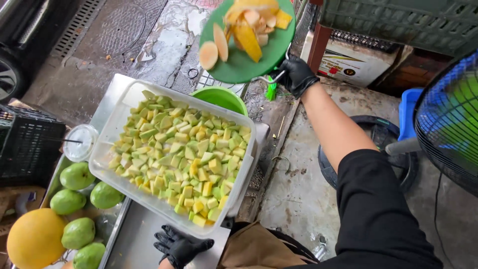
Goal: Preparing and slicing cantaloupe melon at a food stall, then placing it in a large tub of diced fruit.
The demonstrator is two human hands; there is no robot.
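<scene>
Off to the far side, the right hand [297, 74], gloved black, is clenched on a knife and the edge of the green board [239, 65], tipping it beyond the bench's far edge so the peels [249, 30] slide toward the green bucket [221, 97] below. The left hand [179, 245], fingers spread, rests flat on the steel bench [134, 239] at its near edge, seemingly for balance. A tub [244, 169] of diced fruit sits mid-bench; whole green fruits [77, 175] lie along the left edge.

Glossy black gloves [297, 74], matt green plastic board [239, 67], translucent plastic tub [119, 112], seemingly brushed-metal table [139, 239].
</scene>
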